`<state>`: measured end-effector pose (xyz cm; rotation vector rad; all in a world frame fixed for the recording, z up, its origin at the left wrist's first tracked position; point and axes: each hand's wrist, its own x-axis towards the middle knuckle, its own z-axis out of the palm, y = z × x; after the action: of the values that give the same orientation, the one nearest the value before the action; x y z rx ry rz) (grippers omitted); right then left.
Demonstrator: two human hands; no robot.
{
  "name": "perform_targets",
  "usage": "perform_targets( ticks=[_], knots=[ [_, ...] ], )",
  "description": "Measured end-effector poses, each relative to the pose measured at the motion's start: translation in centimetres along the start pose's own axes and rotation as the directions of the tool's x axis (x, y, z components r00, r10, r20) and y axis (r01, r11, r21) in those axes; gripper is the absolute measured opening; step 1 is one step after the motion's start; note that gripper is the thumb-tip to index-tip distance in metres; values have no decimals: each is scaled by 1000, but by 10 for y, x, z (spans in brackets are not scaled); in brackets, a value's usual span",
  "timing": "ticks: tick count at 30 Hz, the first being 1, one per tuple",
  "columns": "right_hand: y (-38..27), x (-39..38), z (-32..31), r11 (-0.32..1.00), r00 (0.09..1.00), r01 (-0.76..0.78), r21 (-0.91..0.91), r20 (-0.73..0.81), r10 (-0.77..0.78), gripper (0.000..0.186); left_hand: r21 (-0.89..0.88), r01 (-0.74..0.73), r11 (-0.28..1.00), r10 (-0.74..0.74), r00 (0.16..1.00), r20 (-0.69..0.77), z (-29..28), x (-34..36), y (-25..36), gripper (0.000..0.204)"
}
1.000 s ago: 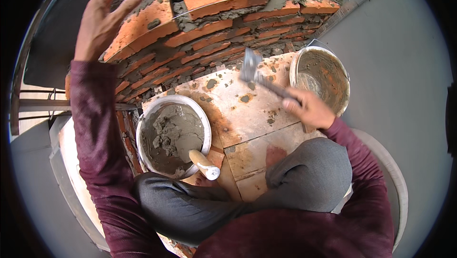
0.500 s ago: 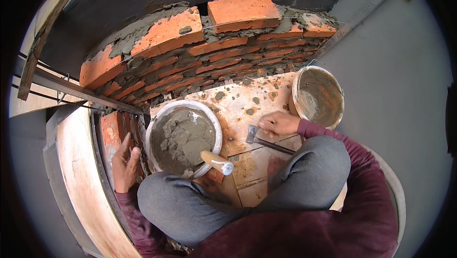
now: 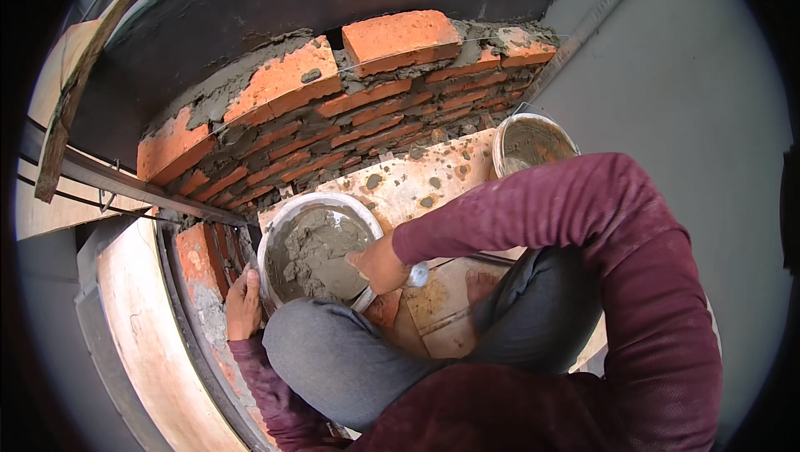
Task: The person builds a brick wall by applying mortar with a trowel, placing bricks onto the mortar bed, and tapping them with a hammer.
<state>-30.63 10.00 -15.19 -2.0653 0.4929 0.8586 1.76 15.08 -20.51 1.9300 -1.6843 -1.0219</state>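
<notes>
A person in grey trousers sits cross-legged, the left hand loosely open beside a round white-rimmed bucket; whether it touches the side is unclear. The right hand grips a pale-ended trowel-like handle over the bucket's near right rim, with wet grey mortar heaped inside. Farther out, mortar spots dot the pale wooden boards, and a second white-rimmed bucket stands at right, partly behind the sleeve. Beyond rises an orange brick wall, a single orange brick topping its uppermost course.
</notes>
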Motion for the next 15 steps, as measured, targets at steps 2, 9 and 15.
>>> perform_targets(
  ticks=[2, 9, 15],
  knots=[
    [-28, -68, -33, 993, 998, 17, 115, -65, -10, 68, -24, 46, 999, -46, 999, -27, -17, -7, 1, 80],
    [61, -225, -5, 943, 801, -332, 25, -520, 296, 34, -97, -285, 954, 278, 958, -71, -34, 13, 92, 59],
    [157, -230, 38, 806, 377, -587, -77, -907, 188, 24, 399, -738, 545, 804, 595, 2, 9, 81, 280, 51]
  ],
)
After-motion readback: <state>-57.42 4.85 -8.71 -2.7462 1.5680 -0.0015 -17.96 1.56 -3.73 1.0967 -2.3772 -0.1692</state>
